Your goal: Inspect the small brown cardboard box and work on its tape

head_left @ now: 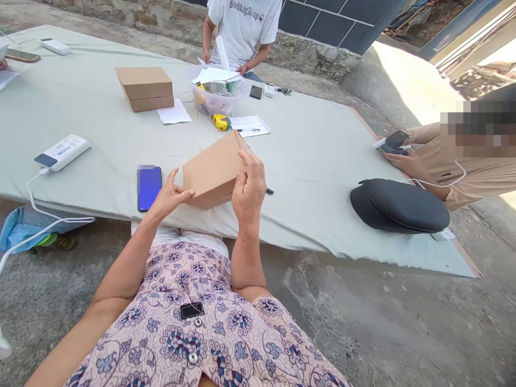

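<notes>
A closed brown cardboard box (215, 166) is between my hands, over the near side of the table, set at an angle. My left hand (171, 194) holds its near left corner, one finger pressed to the cardboard and another raised apart. Around the right end of the same box curl the fingers of my right hand (249, 185). Whether the box's underside rests on the cloth is hard to tell. A smartphone (149, 189) with a blue screen lies just left of my left hand. The tip of a dark pen-like object (270, 191) shows beside my right hand.
Beyond stand another cardboard box (145, 88) and a plastic basket (217, 99) with bottles and papers. A yellow tape measure (221, 122) lies by a written sheet (252, 125). A power bank (63, 152) is left, a black case (399, 206) right. Two people sit nearby.
</notes>
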The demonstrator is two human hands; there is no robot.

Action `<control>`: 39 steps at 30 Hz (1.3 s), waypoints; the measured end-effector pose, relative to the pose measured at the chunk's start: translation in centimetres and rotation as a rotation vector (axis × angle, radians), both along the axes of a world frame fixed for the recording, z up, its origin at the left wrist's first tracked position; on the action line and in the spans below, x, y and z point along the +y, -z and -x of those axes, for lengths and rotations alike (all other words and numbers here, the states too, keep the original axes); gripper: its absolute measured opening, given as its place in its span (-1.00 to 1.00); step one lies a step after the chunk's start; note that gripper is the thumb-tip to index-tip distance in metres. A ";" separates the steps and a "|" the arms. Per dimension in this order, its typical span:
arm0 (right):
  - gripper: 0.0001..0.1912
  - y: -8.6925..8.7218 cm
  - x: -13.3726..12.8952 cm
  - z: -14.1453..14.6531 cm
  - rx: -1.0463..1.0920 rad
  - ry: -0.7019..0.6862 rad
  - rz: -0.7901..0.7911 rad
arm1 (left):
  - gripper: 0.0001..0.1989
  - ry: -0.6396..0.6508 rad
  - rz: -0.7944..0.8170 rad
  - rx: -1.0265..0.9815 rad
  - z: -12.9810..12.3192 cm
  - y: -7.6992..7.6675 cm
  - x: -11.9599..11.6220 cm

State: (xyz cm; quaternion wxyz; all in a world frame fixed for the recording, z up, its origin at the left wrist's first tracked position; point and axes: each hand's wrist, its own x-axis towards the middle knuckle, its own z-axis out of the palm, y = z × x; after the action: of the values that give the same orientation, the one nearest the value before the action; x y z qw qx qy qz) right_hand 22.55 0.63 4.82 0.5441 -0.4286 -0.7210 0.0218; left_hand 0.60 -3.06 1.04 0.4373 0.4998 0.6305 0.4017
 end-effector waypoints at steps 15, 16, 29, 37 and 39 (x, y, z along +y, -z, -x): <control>-0.56 0.6 5.1 3.3 0.190 -0.233 -0.008 | -0.59 0.141 -0.052 0.081 -5.6 2.5 -0.4; -0.56 0.8 5.3 3.2 0.209 -0.243 -0.011 | -0.64 0.028 -0.125 0.110 -5.2 2.3 -0.3; -0.54 0.9 5.2 3.9 0.328 -0.245 0.048 | -0.10 -0.271 -0.637 0.192 -4.4 -2.0 5.9; -0.56 0.7 5.0 4.0 0.350 -0.256 0.045 | -0.19 -0.409 -0.444 0.128 -4.5 -2.1 7.7; -0.55 0.9 5.2 4.0 0.343 -0.261 0.047 | -0.21 -0.415 -0.451 0.117 -4.4 -2.2 8.3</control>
State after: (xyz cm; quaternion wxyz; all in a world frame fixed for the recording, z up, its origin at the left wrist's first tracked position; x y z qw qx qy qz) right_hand 18.54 5.85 3.90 0.6412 -0.3340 -0.6666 0.1813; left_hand 4.96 5.21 3.22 0.1872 0.4672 0.6381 0.5827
